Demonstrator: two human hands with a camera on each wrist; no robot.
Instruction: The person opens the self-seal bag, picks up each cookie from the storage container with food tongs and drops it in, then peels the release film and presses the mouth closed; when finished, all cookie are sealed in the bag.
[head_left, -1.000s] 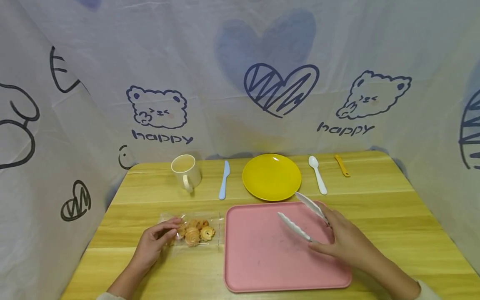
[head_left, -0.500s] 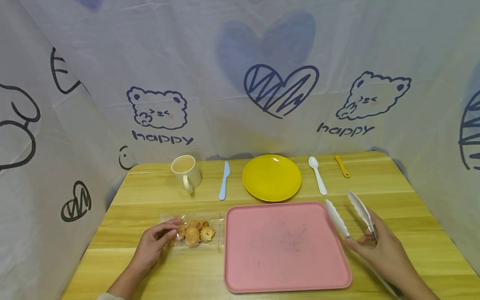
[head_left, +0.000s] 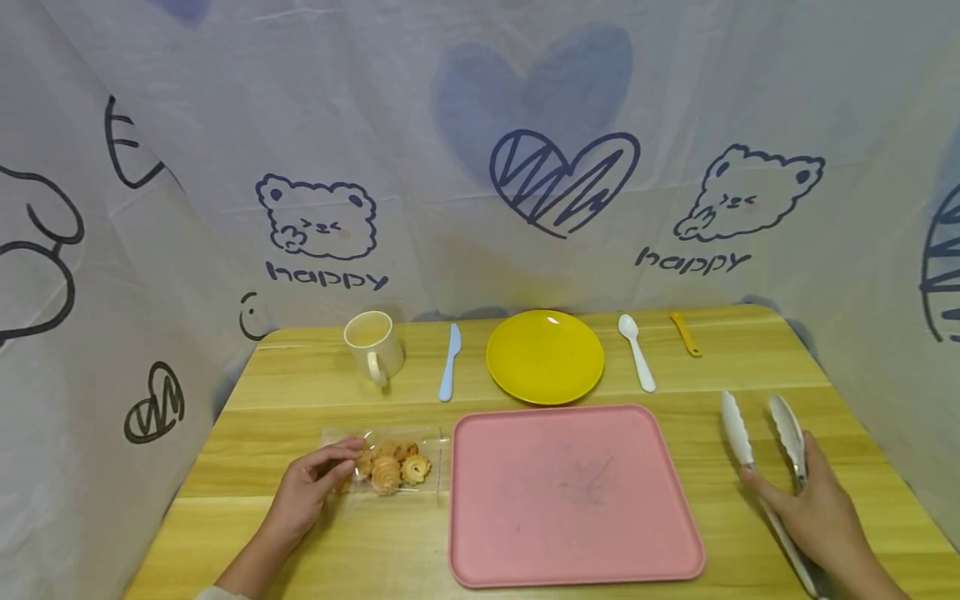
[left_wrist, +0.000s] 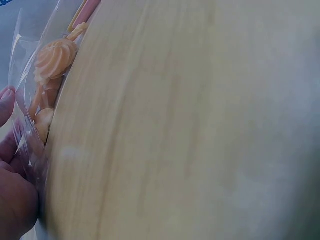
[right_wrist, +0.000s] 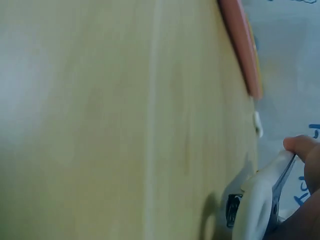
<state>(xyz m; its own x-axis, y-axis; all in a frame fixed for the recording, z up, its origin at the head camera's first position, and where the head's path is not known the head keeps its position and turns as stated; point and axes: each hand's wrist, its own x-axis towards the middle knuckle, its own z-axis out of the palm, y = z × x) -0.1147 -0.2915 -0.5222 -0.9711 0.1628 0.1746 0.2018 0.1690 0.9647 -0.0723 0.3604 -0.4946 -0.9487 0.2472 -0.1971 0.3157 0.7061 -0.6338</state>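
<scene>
A clear plastic bag of cookies [head_left: 397, 468] lies on the table left of the pink tray [head_left: 573, 496]. My left hand [head_left: 303, 487] pinches its left end; the left wrist view shows fingers at the film beside a swirled cookie [left_wrist: 55, 59]. To the right of the tray, my right hand [head_left: 821, 517] holds a pair of tongs [head_left: 738, 433] with white scalloped tips. The tongs' arms are spread, tips toward the back of the table, with nothing between them. In the right wrist view, part of the tongs [right_wrist: 257, 200] shows beside the fingers, low over the wood.
Along the back stand or lie a cream mug [head_left: 375, 346], a light blue knife [head_left: 449, 362], a yellow plate [head_left: 545, 358], a white spoon [head_left: 637, 354] and a small orange-yellow utensil [head_left: 686, 335]. A printed cloth [head_left: 465, 275] hangs behind and at both sides.
My right hand has carried the tongs from above the tray rightward, past its right edge, and lower toward the table's right side. The left hand and cookie bag have stayed in place.
</scene>
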